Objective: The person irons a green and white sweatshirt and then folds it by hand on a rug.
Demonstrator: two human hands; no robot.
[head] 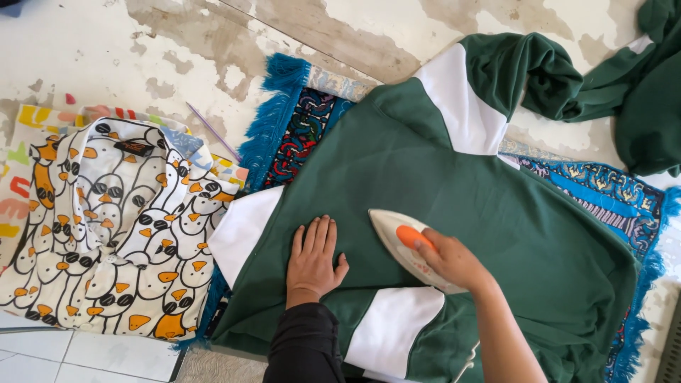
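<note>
Head view: our left hand [313,255], grip open, lies flat on the green-and-white garment [454,206] at frame centre. Our right hand [452,260], grip closed on the white iron [397,245], presses it there. Penguin-print shirt [113,227] at left.

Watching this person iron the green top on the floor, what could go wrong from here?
The left hand lies flat on the green garment, close beside the iron that the right hand grips, so a sideways slip might burn the fingers. The garment lies on a fringed blue rug over a worn floor; resting the iron in one spot might scorch the cloth. Its cord trails by the right arm and could snag.
</note>
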